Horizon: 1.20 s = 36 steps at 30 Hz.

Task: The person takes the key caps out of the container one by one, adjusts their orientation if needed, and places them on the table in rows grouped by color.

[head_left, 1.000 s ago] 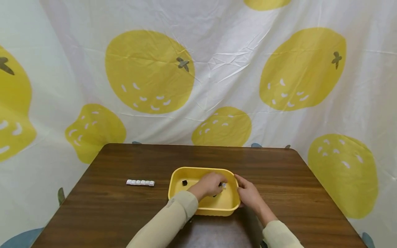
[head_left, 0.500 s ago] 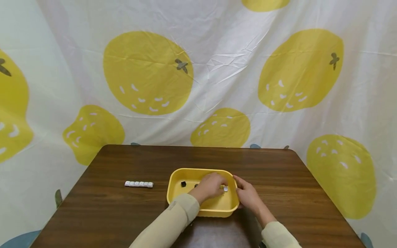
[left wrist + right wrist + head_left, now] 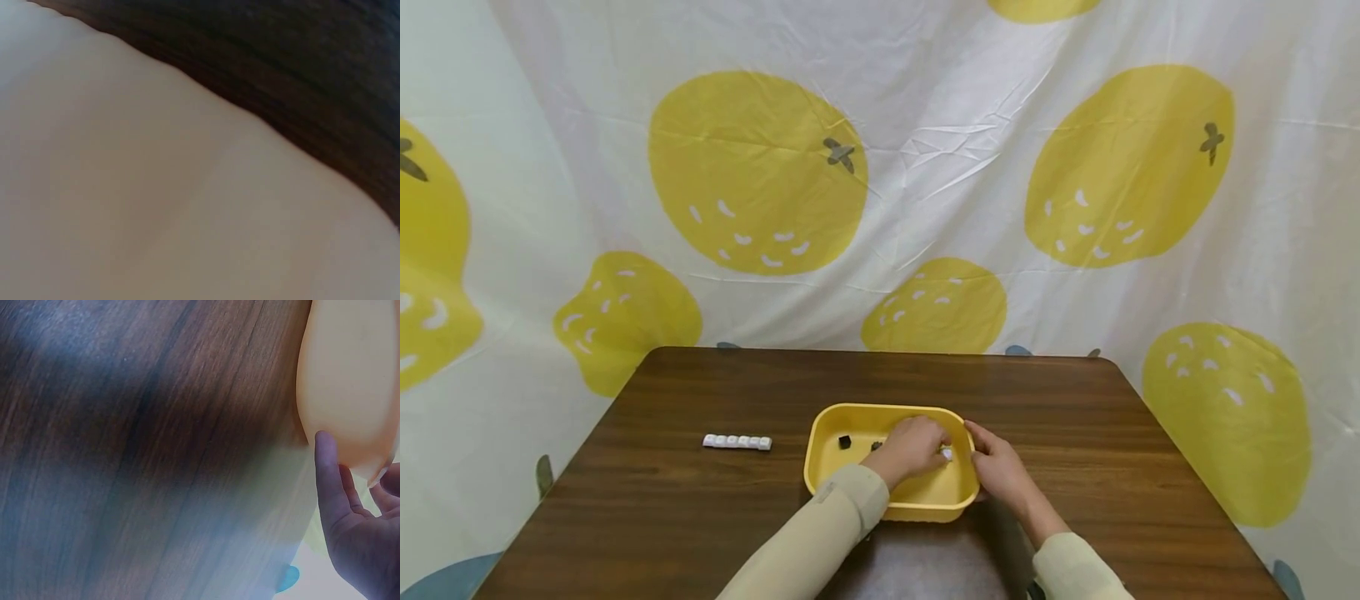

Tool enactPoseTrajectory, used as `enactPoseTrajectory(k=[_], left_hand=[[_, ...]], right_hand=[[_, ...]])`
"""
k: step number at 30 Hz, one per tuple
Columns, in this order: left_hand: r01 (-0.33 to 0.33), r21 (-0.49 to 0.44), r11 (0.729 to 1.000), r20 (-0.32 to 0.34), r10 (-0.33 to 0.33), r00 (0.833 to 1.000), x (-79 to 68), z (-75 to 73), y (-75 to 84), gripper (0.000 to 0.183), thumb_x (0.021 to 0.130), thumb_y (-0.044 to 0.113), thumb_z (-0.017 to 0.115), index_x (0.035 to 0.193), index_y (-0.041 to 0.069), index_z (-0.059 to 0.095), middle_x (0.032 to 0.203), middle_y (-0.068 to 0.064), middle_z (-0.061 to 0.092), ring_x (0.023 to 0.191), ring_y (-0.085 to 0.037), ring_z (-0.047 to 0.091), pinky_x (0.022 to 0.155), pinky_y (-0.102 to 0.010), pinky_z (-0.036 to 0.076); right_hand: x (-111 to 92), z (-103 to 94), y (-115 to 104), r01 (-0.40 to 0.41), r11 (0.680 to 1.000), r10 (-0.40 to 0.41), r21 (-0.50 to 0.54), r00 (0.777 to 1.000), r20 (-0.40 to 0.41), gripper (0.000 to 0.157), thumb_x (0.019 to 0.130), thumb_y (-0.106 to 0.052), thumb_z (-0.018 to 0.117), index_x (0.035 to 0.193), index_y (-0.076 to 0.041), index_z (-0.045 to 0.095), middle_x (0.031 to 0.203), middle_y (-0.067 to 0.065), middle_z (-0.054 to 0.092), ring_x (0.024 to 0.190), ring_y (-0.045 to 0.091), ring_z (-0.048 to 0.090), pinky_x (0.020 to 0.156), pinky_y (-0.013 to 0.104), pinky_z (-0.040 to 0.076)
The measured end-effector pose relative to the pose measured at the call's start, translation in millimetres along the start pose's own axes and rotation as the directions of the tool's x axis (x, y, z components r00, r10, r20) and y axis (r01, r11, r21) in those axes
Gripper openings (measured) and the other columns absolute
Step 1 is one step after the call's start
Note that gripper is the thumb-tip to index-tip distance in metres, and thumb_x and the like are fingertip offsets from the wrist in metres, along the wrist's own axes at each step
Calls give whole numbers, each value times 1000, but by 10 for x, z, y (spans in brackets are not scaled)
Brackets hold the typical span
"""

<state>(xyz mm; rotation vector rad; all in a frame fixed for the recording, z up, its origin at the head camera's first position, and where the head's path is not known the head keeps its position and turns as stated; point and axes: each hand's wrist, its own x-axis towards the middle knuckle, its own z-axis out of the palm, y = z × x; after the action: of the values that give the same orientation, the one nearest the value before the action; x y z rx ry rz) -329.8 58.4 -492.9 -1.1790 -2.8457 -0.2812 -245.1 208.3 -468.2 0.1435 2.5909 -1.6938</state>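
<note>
A yellow plastic bin [image 3: 925, 506] stands on the table, with small black and white keycaps in it. My left hand [image 3: 913, 446] reaches down inside, its fingers curled at a white keycap [image 3: 947, 454] near the right end; finger and thumb lie on either side of it. The palm side is hidden. My right hand [image 3: 1003, 471] grips the bin's right end, thumb at the rim and fingers against the outside, as the right wrist view shows at the bin's wall [image 3: 350, 381]. In the left wrist view only a pale sleeve [image 3: 156, 175] fills the foreground.
A row of several white keycaps [image 3: 737, 442] lies on the wooden table [image 3: 700, 508], left of the bin. One black keycap [image 3: 845, 442] sits at the bin's left end, and a dark piece [image 3: 876, 447] beside my left wrist. A lemon-print cloth [image 3: 940, 217] hangs behind the table.
My left hand has shifted slightly within the bin, and its fingers now cover more of the white keycap. A dark piece beside the wrist has come into sight. My right hand stays on the bin.
</note>
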Motion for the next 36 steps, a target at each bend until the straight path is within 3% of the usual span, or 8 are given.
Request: enactPoseTrajectory(k=[9,14,17,23,30,36], left_hand=[[-1,47,999,1,1,1000,-19,-6,51,11,88,20,74,78,19,71,69,8,60,64,-10,50,61,-27,44],[5,-5,1000,21,-5,1000,-34,-7,37,10,85,15,72,76,18,69,68,7,57,62,-10,45,57,-25,39],[9,-61,998,27,-7,1000,-48,-16,11,4,84,13,70,86,15,73,75,6,63,66,-10,49,60,-23,40],[54,-214,975,35,-47,998,-118,-121,-78,26,86,11,70,111,8,70,90,2,68,74,-10,57,70,-23,48],[31,-263,964,0,-32,999,-209,-267,-253,12,85,10,70,96,9,73,87,4,67,75,-9,55,71,-22,46],[55,-279,959,-35,-67,997,-345,-394,-413,10,86,9,68,93,11,74,91,1,69,82,-13,60,76,-27,49]], right_hand=[[0,14,10,-4,1000,4,-10,1000,9,58,93,3,43,150,-2,40,125,28,58,64,26,65,49,41,55],[-5,13,14,-2,1000,2,-18,1000,17,57,94,2,43,151,-2,39,126,29,57,66,26,66,50,42,55],[-8,7,12,4,1000,-3,-21,1000,23,57,94,2,42,151,-1,38,126,30,57,67,27,66,50,42,55],[-7,0,12,12,1000,-11,-19,1000,20,57,94,3,41,151,-1,38,126,30,57,63,28,65,49,43,55],[-13,-1,-2,1,1000,0,-11,1000,18,57,94,3,40,151,-2,38,127,31,56,62,28,65,50,45,55],[-8,-1,-11,6,1000,-6,-4,1000,14,58,93,4,40,151,-2,38,124,31,57,63,28,65,50,44,55]])
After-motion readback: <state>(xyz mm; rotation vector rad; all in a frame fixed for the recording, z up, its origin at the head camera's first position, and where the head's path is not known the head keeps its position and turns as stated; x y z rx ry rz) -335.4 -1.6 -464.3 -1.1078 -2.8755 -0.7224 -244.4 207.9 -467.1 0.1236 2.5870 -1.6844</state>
